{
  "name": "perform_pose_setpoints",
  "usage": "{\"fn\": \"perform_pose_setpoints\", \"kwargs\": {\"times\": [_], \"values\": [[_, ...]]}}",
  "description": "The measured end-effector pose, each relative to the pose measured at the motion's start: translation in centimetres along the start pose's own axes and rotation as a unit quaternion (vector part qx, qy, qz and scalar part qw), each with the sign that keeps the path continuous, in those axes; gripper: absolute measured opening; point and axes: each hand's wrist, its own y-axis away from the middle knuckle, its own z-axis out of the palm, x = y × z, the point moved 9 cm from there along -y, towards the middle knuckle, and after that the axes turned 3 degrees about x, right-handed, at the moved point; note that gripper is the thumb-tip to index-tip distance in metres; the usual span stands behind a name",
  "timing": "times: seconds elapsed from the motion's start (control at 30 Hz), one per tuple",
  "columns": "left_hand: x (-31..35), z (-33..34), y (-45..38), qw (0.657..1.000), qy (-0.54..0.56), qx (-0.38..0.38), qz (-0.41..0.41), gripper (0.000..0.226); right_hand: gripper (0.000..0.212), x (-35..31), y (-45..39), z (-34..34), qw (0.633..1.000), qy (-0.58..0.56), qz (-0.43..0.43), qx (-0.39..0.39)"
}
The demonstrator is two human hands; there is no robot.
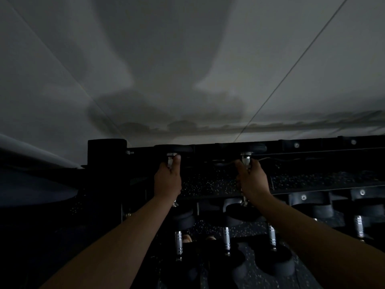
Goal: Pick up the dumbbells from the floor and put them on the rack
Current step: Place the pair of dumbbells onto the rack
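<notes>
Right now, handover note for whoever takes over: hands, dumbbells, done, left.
Left hand: grip closed on the chrome handle of the left dumbbell, at the top tier of the rack.
Right hand: grip closed on the handle of the right dumbbell, same tier.
Done: both are at the top tier; too dark to tell if seated.
Lower tier dumbbells are racked.
Left: seat both, let go, check the floor for more; none is visible.

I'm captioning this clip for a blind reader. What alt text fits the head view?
Each hand, left and right, grips a dumbbell's chrome handle, left and right, at the top shelf of a black rack against a pale wall. Below, more dumbbells sit in dim light.
</notes>
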Motion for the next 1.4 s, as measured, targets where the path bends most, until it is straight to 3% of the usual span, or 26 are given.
{"fn": "perform_pose_setpoints", "kwargs": {"times": [0.17, 0.53, 0.73, 0.87, 1.03, 1.2, 1.4], "values": [[-0.6, 0.1, -0.3, 1.000, 0.023, 0.000, -0.011, 0.072, 0.028, 0.1, -1.3, 0.5, 1.000, 0.016, 0.005, -0.004], [0.4, 0.3, 0.3, 0.999, -0.026, 0.001, 0.021, 0.080, 0.047, 0.9, -1.5, 1.1, 0.998, 0.057, 0.018, -0.033], [2.6, -1.5, 3.0, 0.995, -0.068, 0.027, 0.069, 0.042, 0.062, -1.2, 1.6, -0.9, 0.995, 0.073, -0.022, -0.059], [3.5, -5.9, 7.5, 0.983, -0.094, 0.074, 0.142, 0.038, 0.058, -1.6, 6.4, -2.9, 0.993, 0.070, -0.075, -0.065], [-1.3, -11.7, 16.4, 0.972, -0.130, 0.119, 0.154, 0.038, 0.054, -1.8, 14.4, -4.4, 0.972, 0.098, -0.199, -0.073], [-10.0, -19.0, 27.8, 0.970, -0.132, 0.166, 0.120, 0.032, 0.054, -0.7, 25.1, -1.4, 0.942, 0.110, -0.284, -0.137], [-20.9, -27.9, 37.2, 0.968, -0.089, 0.233, 0.024, 0.057, 0.058, 1.3, 36.4, 6.5, 0.909, 0.135, -0.314, -0.240]]}}
